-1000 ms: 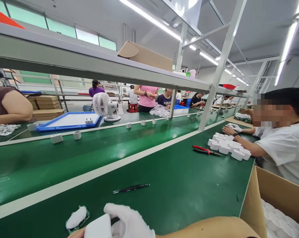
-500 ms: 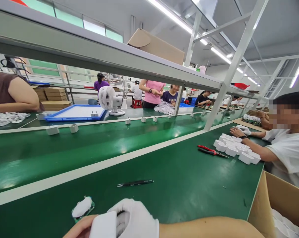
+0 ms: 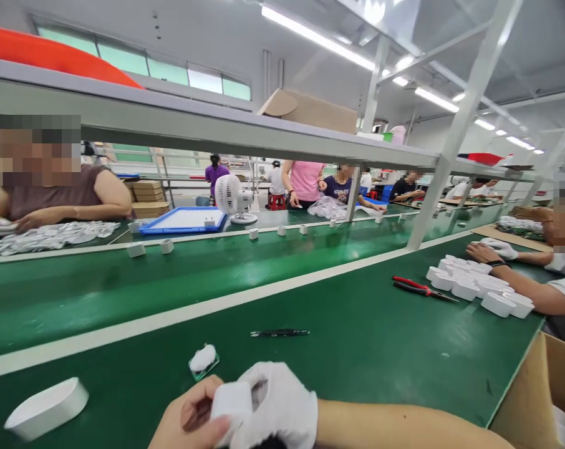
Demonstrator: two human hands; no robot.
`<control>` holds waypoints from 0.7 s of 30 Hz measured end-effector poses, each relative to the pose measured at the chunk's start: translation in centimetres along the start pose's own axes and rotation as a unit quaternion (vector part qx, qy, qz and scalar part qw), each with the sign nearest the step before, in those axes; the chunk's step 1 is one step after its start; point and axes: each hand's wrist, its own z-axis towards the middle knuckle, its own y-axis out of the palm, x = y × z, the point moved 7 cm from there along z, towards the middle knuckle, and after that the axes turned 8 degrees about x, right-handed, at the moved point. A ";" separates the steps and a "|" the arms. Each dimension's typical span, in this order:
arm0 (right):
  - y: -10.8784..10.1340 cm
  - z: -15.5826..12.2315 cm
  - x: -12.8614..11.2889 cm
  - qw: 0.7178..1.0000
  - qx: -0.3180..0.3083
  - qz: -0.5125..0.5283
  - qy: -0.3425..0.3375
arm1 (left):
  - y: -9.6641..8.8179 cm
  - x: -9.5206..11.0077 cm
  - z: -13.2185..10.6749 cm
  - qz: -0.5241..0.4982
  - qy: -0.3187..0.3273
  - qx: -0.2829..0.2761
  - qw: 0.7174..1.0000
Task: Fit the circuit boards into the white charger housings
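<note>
My right hand, in a white glove, and my bare left hand meet at the bottom edge of the view. Between them they hold a small white plastic casing; the thumb of my left hand presses on its lower side. Just beyond the hands, a small green piece with a white pad lies on the green table. Black tweezers lie farther out. A white oval shell rests on the table to the lower left.
Red-handled pliers and a pile of white shells lie by a co-worker's arm on the right. An open cardboard box stands at the table's right end. Small white parts ride the conveyor belt; a fan and blue tray stand beyond.
The view has swung left, bringing the white oval shell and more of my left hand into sight. Both hands still hold the white casing, now raised slightly higher.
</note>
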 end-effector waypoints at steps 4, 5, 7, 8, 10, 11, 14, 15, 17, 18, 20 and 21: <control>0.6 -0.9 -1.2 0.992 0.016 0.125 0.028 | -0.7 -0.3 -0.5 -0.003 -0.027 0.059 0.998; 0.8 -1.0 -1.4 0.989 0.001 0.140 0.037 | -0.7 -0.3 -0.8 -0.002 -0.028 0.066 0.997; 1.4 -1.3 -1.7 0.982 -0.047 0.173 0.059 | -0.7 -0.2 -1.2 0.001 -0.032 0.075 0.997; 1.6 -1.4 -1.7 0.978 -0.067 0.188 0.067 | -0.7 -0.2 -1.3 0.002 -0.036 0.078 0.996; 1.6 -1.4 -1.7 0.972 -0.086 0.203 0.078 | -0.7 -0.2 -1.4 0.000 -0.044 0.084 0.995; 1.5 -1.4 -1.6 0.971 -0.087 0.205 0.081 | -0.8 -0.2 -1.4 -0.001 -0.046 0.086 0.995; 1.1 -1.3 -1.4 0.973 -0.056 0.209 0.077 | -0.7 -0.1 -1.3 0.012 -0.042 0.075 0.996; 0.9 -1.3 -1.3 0.974 -0.041 0.209 0.079 | -0.7 0.0 -1.4 0.026 -0.031 0.069 0.997; 0.6 -1.3 -1.0 0.974 -0.010 0.208 0.094 | -0.4 0.3 -1.7 0.073 0.011 0.058 0.996; 0.4 -1.3 -0.7 0.973 0.000 0.201 0.112 | -0.4 0.4 -2.0 0.102 0.043 0.058 0.992; 0.2 -1.2 -0.1 0.973 0.002 0.169 0.160 | -0.6 0.5 -2.3 0.180 0.102 0.071 0.976; -0.1 -0.9 0.0 0.975 -0.001 0.139 0.174 | -1.0 0.5 -2.3 0.218 0.121 0.082 0.965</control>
